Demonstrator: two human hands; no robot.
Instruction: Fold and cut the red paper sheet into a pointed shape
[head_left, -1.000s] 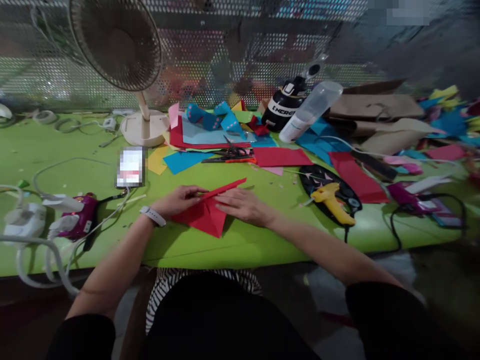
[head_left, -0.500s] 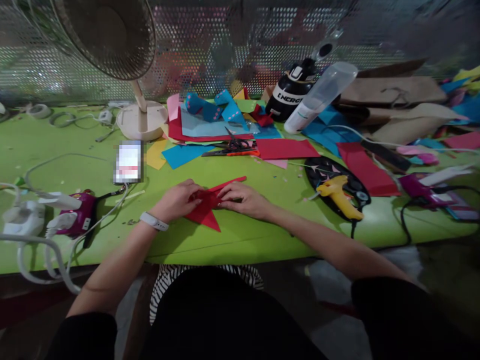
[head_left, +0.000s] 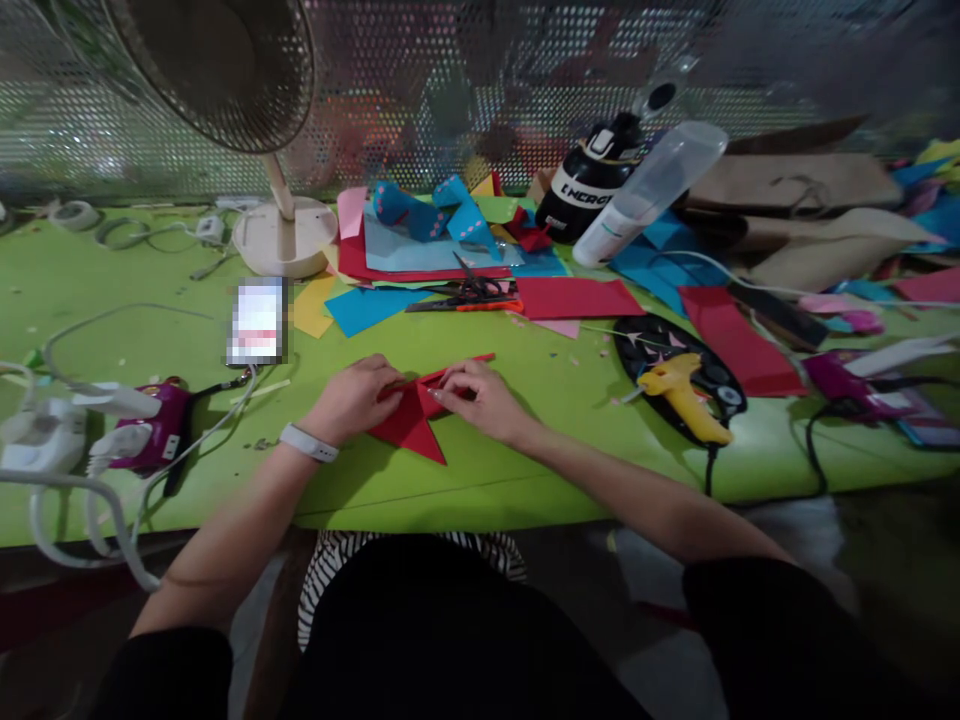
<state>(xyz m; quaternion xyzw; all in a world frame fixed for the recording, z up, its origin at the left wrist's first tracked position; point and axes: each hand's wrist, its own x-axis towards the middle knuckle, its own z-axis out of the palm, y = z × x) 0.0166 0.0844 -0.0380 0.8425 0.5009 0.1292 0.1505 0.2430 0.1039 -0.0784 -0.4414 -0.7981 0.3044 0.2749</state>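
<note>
Head view, centre: left hand (head_left: 360,398) and right hand (head_left: 486,402) grip red paper (head_left: 412,426), apparently mid-fold, with careful edge alignment needed next.

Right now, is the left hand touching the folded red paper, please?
Touching; the head view shows the left hand with its fingertips on the folded red paper.

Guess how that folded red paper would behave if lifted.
The folded red paper is probably light, since its edges look thin. Its folds likely stiffen it somewhat, but the pointed flap, lying uncovered, could easily bend.
</note>
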